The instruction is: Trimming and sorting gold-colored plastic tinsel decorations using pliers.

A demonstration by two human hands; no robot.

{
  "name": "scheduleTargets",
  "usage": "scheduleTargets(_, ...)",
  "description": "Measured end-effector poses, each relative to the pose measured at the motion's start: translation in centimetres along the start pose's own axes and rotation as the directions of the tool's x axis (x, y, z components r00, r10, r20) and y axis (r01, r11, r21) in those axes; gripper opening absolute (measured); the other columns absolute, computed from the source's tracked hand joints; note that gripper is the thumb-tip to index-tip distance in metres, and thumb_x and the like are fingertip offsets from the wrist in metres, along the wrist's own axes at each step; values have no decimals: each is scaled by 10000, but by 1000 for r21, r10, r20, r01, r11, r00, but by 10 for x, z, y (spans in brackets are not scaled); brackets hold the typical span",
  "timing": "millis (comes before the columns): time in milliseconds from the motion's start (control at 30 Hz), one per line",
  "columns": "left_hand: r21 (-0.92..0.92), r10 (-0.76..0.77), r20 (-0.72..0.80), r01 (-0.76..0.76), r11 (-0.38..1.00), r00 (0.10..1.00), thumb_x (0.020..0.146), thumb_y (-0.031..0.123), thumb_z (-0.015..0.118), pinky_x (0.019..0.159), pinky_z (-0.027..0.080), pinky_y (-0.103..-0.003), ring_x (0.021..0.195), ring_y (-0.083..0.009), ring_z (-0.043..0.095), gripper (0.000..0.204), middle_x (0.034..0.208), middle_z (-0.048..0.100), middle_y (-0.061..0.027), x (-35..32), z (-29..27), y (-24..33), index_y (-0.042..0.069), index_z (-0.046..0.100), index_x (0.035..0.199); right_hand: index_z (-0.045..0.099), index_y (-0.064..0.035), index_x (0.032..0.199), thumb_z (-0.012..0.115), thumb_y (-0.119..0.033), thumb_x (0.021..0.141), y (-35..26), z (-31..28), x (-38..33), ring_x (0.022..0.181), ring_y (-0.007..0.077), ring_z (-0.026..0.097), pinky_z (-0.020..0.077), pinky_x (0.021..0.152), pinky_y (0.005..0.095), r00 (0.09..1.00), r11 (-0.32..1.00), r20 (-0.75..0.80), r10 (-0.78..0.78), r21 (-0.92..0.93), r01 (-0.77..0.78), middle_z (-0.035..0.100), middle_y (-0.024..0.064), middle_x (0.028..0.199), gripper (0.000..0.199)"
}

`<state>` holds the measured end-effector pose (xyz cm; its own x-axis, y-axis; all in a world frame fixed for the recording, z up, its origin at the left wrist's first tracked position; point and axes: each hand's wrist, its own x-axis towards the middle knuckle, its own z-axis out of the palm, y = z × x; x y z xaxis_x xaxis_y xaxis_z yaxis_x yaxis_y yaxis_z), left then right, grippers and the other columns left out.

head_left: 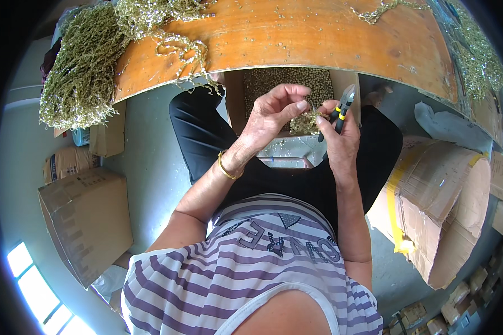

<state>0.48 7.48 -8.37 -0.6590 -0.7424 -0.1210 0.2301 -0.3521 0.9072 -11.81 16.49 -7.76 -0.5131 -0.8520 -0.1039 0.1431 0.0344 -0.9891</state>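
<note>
Diagonal cutters [344, 106] with black and yellow handles rest in my right hand [342, 137], its fingers closed around them and the jaws pointing up and away. A short clump of gold beaded strand [305, 123] hangs by the thumb and fingertips of that hand. My left hand [276, 110] is just to the left, its fingers curled and its thumb and fingertips drawn together; whatever they pinch is too small to make out. Both hands are above my lap, in front of an open cardboard box [347, 84] with many small gold beads [288, 77] in it.
An orange-brown wooden table [296, 33] curves across the far side, with scattered beads. Gold beaded strands [86, 67] are heaped over its left end, and one strand [385, 10] lies at the far right. Cardboard boxes stand left [89, 218] and right [436, 190] on the floor.
</note>
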Motion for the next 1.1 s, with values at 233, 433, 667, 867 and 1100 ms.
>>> scheduleTargets(233,687,245,397,-464,560,884,750,13,607,706,443,-301,807,-207,554,120,841,565,-64,7,-11,30,31,569,863,543,-46,982,598,10,745,3,3,-2,697,37,468,400,641,183,998,998,27,-57,-40,58,542,-20,811,250)
scheduleTargets(433,746,230,539,-586,317,811,728,12,604,698,444,-325,786,-254,541,119,798,537,-77,8,-12,36,33,542,827,540,-39,991,610,-45,775,2,4,-2,704,48,481,404,651,190,996,997,74,41,-72,-36,545,-11,819,227)
scheduleTargets(667,531,240,445,-470,706,863,785,1,573,708,437,-273,775,-173,531,66,812,530,-59,4,-19,12,25,542,837,532,-51,1014,575,-5,770,14,-14,5,869,106,508,387,808,259,893,827,322,314,368,-424,530,13,897,253)
scheduleTargets(867,157,271,215,-308,938,938,818,8,553,717,430,-239,794,-113,510,23,830,531,-38,1,-15,-26,15,549,839,535,-53,1018,607,-35,776,10,-3,2,743,64,505,402,670,202,919,721,268,290,570,-394,557,5,827,252)
scheduleTargets(1100,-225,-17,7,18,974,1000,859,112,535,752,435,-232,810,-66,517,110,852,559,-6,-10,1,-40,59,535,955,531,-58,1013,589,-17,775,12,-3,-2,787,56,493,388,729,197,985,945,110,130,285,-157,543,3,875,249)
